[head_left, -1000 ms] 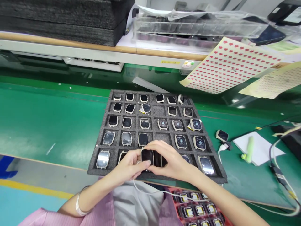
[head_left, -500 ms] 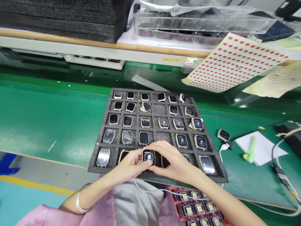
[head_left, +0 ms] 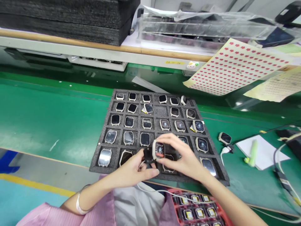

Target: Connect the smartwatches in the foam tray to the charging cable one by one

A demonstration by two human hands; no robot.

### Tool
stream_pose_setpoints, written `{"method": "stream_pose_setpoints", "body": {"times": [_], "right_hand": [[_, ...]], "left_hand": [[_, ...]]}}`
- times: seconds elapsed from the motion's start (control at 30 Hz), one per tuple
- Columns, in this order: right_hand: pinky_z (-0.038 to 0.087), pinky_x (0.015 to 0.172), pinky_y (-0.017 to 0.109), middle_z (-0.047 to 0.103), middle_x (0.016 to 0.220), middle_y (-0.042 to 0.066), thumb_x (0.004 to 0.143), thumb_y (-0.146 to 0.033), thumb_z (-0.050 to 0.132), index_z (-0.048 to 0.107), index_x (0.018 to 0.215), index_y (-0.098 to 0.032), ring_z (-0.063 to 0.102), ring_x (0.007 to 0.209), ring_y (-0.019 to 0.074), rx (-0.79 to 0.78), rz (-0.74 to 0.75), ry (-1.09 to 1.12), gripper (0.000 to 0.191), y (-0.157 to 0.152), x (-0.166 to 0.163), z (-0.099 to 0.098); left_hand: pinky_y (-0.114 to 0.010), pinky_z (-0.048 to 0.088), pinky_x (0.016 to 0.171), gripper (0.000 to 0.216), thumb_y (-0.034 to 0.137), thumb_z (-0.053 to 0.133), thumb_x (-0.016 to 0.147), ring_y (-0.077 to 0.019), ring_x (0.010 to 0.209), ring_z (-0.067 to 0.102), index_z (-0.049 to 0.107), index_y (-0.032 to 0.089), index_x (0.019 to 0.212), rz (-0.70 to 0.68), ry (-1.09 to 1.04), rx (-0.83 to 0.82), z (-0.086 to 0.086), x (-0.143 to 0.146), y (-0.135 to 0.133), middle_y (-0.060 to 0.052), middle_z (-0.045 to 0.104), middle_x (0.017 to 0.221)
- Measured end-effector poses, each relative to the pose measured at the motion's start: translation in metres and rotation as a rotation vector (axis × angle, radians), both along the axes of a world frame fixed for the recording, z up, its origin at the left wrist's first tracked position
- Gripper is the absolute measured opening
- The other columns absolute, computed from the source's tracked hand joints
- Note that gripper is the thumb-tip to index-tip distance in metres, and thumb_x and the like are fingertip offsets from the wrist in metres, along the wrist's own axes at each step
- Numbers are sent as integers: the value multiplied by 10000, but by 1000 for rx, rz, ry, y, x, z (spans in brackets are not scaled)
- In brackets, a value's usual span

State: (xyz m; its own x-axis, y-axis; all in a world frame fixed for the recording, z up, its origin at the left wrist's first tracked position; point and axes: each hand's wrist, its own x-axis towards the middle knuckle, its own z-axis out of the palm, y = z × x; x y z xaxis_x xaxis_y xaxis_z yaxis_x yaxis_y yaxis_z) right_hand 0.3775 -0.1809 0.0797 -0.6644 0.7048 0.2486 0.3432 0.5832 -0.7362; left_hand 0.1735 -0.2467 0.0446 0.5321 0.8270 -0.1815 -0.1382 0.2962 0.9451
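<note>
Between the fingers and thumb of my right hand (head_left: 180, 153) is a smartwatch without a strap (head_left: 159, 150), its screen lit. My left hand (head_left: 138, 168) grips a small black charging dock (head_left: 148, 155) with a white cable (head_left: 162, 191) trailing from it. Watch and dock are side by side, the watch tilted; whether they touch is hard to tell. Both hands are over the near side of a grey foam tray (head_left: 96, 164). Strapless watches lie in most of its compartments, some with lit screens, such as one watch (head_left: 201, 144) at the right.
Right of the tray lie another watch (head_left: 224, 138), a white cable plug (head_left: 227, 149) and a light green pen-like item (head_left: 253, 153) on white paper (head_left: 263, 153). A red tray (head_left: 176, 204) of boxed parts sits below the table edge. A sticker sheet (head_left: 232, 69) hangs from the shelf.
My right hand has lifted the watch off the black dock and moved it slightly right, turning it. The dock, hidden before, now shows in my left hand.
</note>
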Motion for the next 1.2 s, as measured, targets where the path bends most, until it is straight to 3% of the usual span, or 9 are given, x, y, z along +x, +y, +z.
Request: {"method": "stream_pose_setpoints", "body": {"times": [0.1,0.23,0.37,0.53,0.63,0.83,0.93,1.07,1.2], "right_hand": [[448,932,407,534,1113,90,870,-291,628,549,1119,-196,538,1054,254,90,-105,-123,278,14,14,-8],[450,935,474,497,1182,127,921,-373,524,503,1230,-182,528,1092,307,194,-85,-357,364,23,24,-16],[448,933,466,474,1215,132,961,-352,441,456,1291,-184,511,1108,305,280,-54,-375,371,27,9,-9],[489,821,431,529,1065,120,902,-249,588,554,1132,-135,556,968,280,317,110,-489,259,33,-40,-2],[494,737,446,544,1008,129,806,-234,718,597,1038,-112,566,895,303,417,105,-663,289,36,-61,-1],[483,731,468,585,952,138,779,-263,764,607,1033,-93,578,862,323,460,30,-772,344,30,-63,1],[482,763,480,599,941,135,811,-261,735,596,1048,-102,574,884,326,395,0,-703,317,29,-54,-1],[479,850,443,576,1037,113,852,-308,689,517,1198,-147,558,961,283,239,-47,-327,418,24,-45,4],[488,837,402,552,1088,112,884,-324,643,506,1244,-167,541,976,264,158,152,-201,416,6,-50,15]], "left_hand": [[-182,296,483,368,350,650,842,-40,542,358,483,174,1119,34,-81,-54,0,-5,-2,-8,515,906],[-159,244,343,383,393,623,853,-25,383,329,468,175,1127,50,-84,-107,1,-21,0,47,484,685],[-138,278,336,369,386,616,856,-49,366,380,466,161,1108,96,-17,-86,0,-36,2,87,420,537],[-127,322,342,370,386,613,854,-30,385,410,458,168,1109,124,-54,-78,0,-36,1,53,489,668],[-123,330,333,356,379,630,838,-7,410,433,467,169,1075,176,-82,-88,2,-34,0,-6,527,885],[-120,365,353,331,314,657,815,-12,432,451,476,158,1044,188,-118,-106,1,-36,0,-17,552,902],[-120,371,348,326,280,665,806,-12,433,455,479,154,1042,189,-123,-110,0,-36,1,-35,563,938],[-125,389,347,355,249,692,777,-17,434,479,481,165,1049,174,-127,-128,-3,-36,2,-43,564,977],[-132,387,344,542,244,742,736,-50,404,481,451,174,1188,94,-100,-136,-1,-38,1,36,537,712]]}}
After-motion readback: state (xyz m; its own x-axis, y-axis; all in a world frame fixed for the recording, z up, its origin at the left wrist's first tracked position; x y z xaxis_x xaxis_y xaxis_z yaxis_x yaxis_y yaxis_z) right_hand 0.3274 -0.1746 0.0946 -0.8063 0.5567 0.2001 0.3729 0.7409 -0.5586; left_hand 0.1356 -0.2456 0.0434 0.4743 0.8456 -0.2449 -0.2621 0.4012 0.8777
